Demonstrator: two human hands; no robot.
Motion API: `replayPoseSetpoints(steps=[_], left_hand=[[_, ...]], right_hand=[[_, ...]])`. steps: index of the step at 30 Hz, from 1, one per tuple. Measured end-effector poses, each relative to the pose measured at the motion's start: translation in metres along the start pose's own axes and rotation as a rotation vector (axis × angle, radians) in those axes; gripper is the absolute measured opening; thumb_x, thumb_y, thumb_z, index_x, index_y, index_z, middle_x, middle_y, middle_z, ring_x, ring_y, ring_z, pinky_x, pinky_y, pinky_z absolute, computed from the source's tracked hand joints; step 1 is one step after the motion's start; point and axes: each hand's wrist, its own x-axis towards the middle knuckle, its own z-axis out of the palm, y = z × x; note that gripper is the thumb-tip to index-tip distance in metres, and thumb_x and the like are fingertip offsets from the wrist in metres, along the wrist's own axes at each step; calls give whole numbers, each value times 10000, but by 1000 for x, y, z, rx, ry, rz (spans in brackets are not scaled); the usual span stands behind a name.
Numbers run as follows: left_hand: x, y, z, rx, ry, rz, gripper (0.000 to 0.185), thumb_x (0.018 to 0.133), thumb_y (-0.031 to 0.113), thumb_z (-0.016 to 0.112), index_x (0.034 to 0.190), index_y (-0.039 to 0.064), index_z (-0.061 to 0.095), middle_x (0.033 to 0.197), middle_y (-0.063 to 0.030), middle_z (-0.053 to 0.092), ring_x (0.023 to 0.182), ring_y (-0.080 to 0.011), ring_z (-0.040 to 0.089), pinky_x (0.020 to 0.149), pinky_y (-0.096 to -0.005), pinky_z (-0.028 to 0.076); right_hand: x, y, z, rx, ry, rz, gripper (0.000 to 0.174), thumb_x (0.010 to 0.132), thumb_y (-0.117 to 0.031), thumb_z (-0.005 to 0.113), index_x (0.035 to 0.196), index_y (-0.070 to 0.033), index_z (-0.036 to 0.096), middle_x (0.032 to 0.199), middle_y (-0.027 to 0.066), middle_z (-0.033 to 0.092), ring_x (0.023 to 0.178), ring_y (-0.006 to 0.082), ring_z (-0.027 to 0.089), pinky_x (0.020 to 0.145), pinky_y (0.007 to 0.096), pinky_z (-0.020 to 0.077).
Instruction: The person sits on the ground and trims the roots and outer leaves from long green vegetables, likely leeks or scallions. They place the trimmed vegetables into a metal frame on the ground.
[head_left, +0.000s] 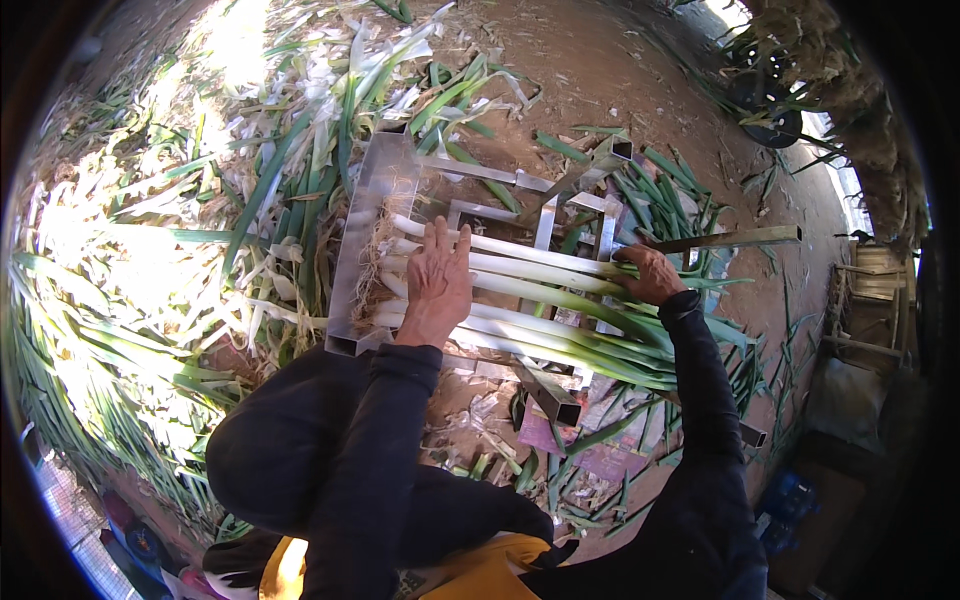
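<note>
Several long-stemmed leeks or large green onions (555, 283) lie side by side across a square-tube metal frame (546, 225). Their white, rooted ends point left, the roots resting against a flat metal channel (379, 180). My left hand (439, 277) lies flat over the white stalks near the roots, fingers stretched out and pointing away from me. At the green end, my right hand (651, 274) rests on the upper stalks with its fingers bent; whether it grips them is unclear. Cut green leaf pieces (667, 199) lie beneath and beyond the frame's right side.
Peeled leaves and husks (277, 150) are heaped at the left, above a large pile of green stalks (97, 375). Metal posts (739, 238) stick out from the frame. A printed sheet (600, 450) lies on the dirt floor. Blue plastic bottles (787, 499) stand at the lower right.
</note>
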Motion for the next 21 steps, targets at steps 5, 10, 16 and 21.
replayPoseSetpoints(steps=[5,10,16,21], left_hand=[[0,-1,3,-13,14,3,829,925,324,743,1637,129,366,1691,-301,243,1561,-449,281,1146,-492,404],[2,-8,11,-18,120,44,799,918,310,748,1609,100,407,1647,-298,338,1530,-454,334,1140,-497,413],[3,-7,10,9,176,39,688,881,253,767,1497,49,537,1483,-282,530,1396,-450,484,1142,-513,402],[-2,-7,-4,-9,207,93,623,854,242,789,1409,30,602,1325,-260,601,1254,-418,553,1132,-506,397]], right_hand=[[8,-4,3,-77,-21,-1,329,864,-209,757,1148,-56,694,1072,194,723,987,410,700,855,480,564],[-3,-10,11,87,79,-44,185,967,-153,648,1126,-67,688,1004,177,724,947,407,703,822,480,560],[-18,-20,20,121,118,-28,160,996,-132,615,1129,-82,687,992,159,723,944,398,704,818,466,558],[-21,-23,24,91,136,-22,179,957,-93,610,1117,-58,683,985,175,705,928,421,678,806,481,548]])
